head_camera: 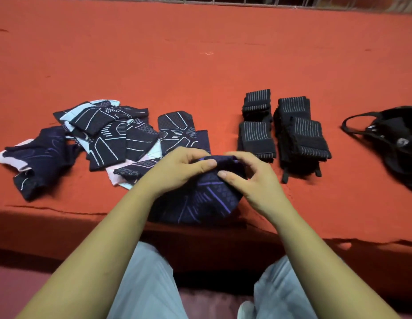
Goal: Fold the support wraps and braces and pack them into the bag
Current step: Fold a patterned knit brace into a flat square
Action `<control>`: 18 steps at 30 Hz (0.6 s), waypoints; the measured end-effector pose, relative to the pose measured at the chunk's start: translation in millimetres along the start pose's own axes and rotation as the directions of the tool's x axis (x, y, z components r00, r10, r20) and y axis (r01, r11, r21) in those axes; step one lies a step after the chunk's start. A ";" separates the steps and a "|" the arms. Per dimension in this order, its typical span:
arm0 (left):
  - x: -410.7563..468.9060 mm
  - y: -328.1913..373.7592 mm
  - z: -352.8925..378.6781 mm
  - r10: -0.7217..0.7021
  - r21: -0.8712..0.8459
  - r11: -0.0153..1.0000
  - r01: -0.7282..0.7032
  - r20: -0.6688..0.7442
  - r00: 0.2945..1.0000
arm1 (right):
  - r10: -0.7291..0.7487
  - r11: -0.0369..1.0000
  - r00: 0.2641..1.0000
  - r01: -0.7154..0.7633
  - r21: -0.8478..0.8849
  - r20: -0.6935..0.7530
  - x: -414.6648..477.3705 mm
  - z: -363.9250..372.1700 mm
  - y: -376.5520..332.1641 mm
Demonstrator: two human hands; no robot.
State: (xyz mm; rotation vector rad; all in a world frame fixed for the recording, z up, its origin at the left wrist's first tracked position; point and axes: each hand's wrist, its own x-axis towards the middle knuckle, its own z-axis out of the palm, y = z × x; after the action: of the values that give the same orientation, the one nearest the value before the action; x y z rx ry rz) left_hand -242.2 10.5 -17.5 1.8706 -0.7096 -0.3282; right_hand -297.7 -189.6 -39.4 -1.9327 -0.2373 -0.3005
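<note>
**A:** Where do we find the brace being folded?

**B:** We see the purple-lined brace [200, 199] in the middle, at the near edge of the red table [200, 54]. Its near end reaches the edge, above the light trousers [145, 284].

**A:** And how do we read the hands?

**B:** The left hand [175, 171] grips the brace's far end, thumb on top and fingers curled over the far side. The right hand [253, 183] pinches the same end just beside it. Its thumb presses on the fabric and its forefinger hooks over, while its other fingers are loosely curled above.

**A:** What do we see to the left?

**B:** We see a loose pile of braces [108, 134], dark with pale lines and overlapping one another. One folded brace [177, 127] lies just beyond the left hand.

**A:** And to the right?

**B:** We count four folded black wraps [255, 139] with thin pale stripes, set close together near the right hand. Well apart from them, at the right edge, we see the black bag [398, 143], partly cut off, with a handle looping left.
</note>
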 end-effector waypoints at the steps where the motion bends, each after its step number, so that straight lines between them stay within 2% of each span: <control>1: 1.7 0.1 5.4 -0.010 -0.034 0.999 0.010 0.015 1.000 | 0.030 0.999 0.998 -0.031 0.023 0.047 -3.5 -4.0 -0.5; 3: 6.0 -0.7 14.5 -0.038 -0.091 0.995 0.042 0.053 0.998 | 0.109 0.987 0.993 -0.114 0.110 0.052 -11.4 -11.4 4.5; 5: 9.2 -4.3 19.5 -0.131 -0.140 0.978 0.152 0.150 0.980 | 0.192 0.957 0.981 -0.183 0.227 -0.021 -18.5 -20.4 12.7; 7: 10.8 -14.3 18.8 -0.255 -0.066 0.957 0.283 0.280 0.926 | 0.266 0.928 0.956 -0.221 0.299 -0.121 -23.2 -29.7 19.1; 9: 8.9 -29.3 16.7 -0.342 0.031 0.934 0.355 0.360 0.868 | 0.375 0.899 0.897 -0.290 0.327 -0.235 -26.0 -38.7 30.3; 11: 5.3 -42.3 13.9 -0.369 -0.029 0.913 0.406 0.366 0.854 | 0.480 0.859 0.815 -0.364 0.359 -0.323 -28.4 -47.7 44.9; 13: 2.4 -48.0 11.5 -0.369 -0.184 0.885 0.428 0.284 0.885 | 0.567 0.810 0.756 -0.439 0.389 -0.328 -30.7 -54.4 58.5; 15: 5.5 -53.2 10.4 -0.401 -0.376 0.829 0.413 0.114 0.909 | 0.594 0.795 0.744 -0.483 0.367 -0.307 -31.8 -56.5 67.3; 18: 13.1 -57.3 14.6 -0.487 -0.619 0.714 0.327 -0.104 0.867 | 0.580 0.812 0.756 -0.510 0.282 -0.303 -31.2 -52.7 72.1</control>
State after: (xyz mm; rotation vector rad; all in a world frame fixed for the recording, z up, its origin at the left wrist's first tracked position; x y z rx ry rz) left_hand -221.3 6.8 -74.1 1.4072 0.0284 -0.5101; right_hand -310.4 -265.9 -93.8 -1.6313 0.5444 -0.2363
